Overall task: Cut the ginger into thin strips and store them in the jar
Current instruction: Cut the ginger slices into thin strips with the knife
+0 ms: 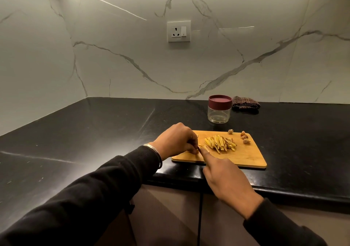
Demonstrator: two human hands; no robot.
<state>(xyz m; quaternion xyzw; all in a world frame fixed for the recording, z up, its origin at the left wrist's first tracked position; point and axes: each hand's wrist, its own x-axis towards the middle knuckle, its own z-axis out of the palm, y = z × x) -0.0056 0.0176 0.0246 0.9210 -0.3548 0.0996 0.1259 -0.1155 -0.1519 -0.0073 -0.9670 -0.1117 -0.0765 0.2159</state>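
A pile of thin yellow ginger strips [220, 143] lies in the middle of a wooden cutting board [248, 159]. My left hand [176, 141] sits curled at the board's left end, fingertips pinching a small piece of ginger against the wood. My right hand [225, 177] reaches in from the front edge with its index finger stretched out along a knife; only a thin sliver of the blade shows by the fingertip, next to my left fingers. Behind the board stands a clear jar [219, 113] with its maroon lid on.
Brown ginger scraps [245, 138] lie at the board's far right corner. A folded checked cloth [245, 102] rests by the marble wall, right of the jar. The black counter [94, 132] wraps round to the left. A wall socket [179, 31] is above.
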